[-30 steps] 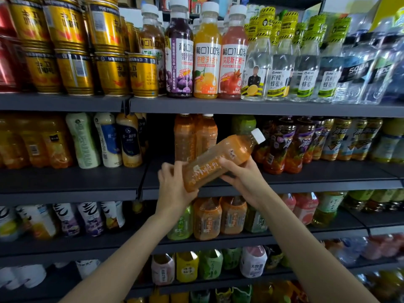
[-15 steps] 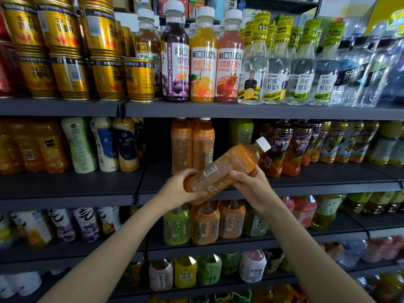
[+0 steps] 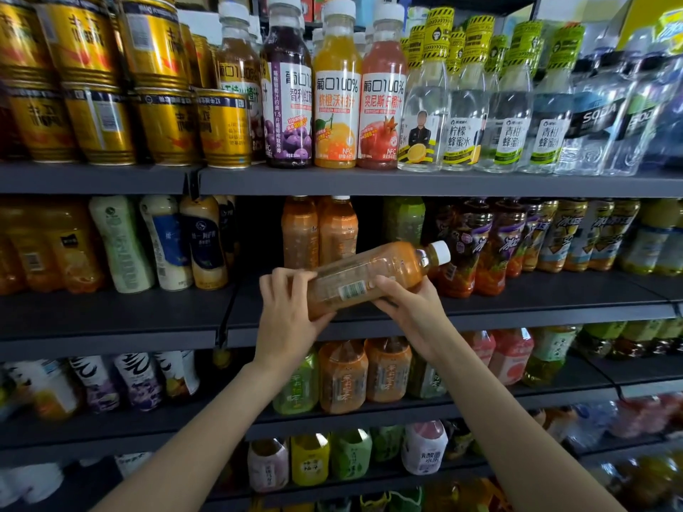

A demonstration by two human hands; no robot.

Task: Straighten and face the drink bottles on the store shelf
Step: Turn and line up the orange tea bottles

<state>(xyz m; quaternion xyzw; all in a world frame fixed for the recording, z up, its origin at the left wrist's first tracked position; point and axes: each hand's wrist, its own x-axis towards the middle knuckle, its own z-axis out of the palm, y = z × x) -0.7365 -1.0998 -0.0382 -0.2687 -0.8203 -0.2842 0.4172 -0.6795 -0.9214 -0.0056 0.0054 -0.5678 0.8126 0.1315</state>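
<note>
Since the earlier frames you have rolled the orange bottle (image 3: 373, 277) about its long axis: the printed front that faced you is gone and the barcode panel now faces up. Your left hand (image 3: 286, 312) grasps the base end, fingers curled over the top. Your right hand (image 3: 408, 303) grasps the middle from below, thumb across the label. The bottle lies nearly horizontal, white cap (image 3: 440, 252) raised toward the right, held in front of the second shelf (image 3: 517, 303), clear of its deck. Two matching orange bottles (image 3: 319, 230) stand upright behind it, beside the dark tea bottles (image 3: 480, 245).
</note>
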